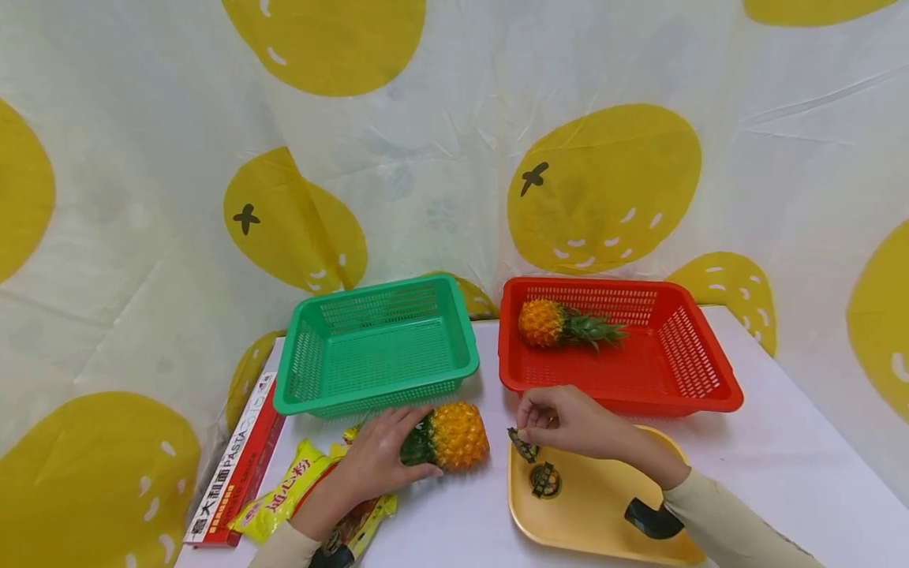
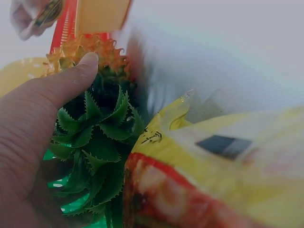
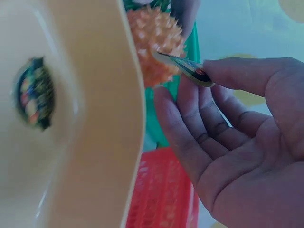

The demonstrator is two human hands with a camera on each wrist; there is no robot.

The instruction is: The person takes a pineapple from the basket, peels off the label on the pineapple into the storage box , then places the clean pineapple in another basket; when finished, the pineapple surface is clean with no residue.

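A: Far left of the counter: a red pasta box at the edge, then yellow snack packets under your left forearm.

B: And your left hand?

A: Curled over the leafy crown of the near pineapple, which lies on its side on the counter just in front of the green basket. The left wrist view shows your thumb pressed along the leaves where they meet the orange body. Grasping, not released.

B: Green basket contents?

A: Cannot tell of anything in it; only mesh shows.

B: Moving right.

A: Your right hand hovers over the near-left corner of the yellow tray, pinching a small dark flat disc between thumb and fingertips. In the right wrist view the disc sits edge-on at the fingertips, the palm turned up and the remaining fingers loose.

B: On the tray itself?

A: A second dark disc lies flat just below the held one, apart from it.

B: Behind?

A: The red basket, beside the green one, holds another pineapple on its side, crown pointing right.
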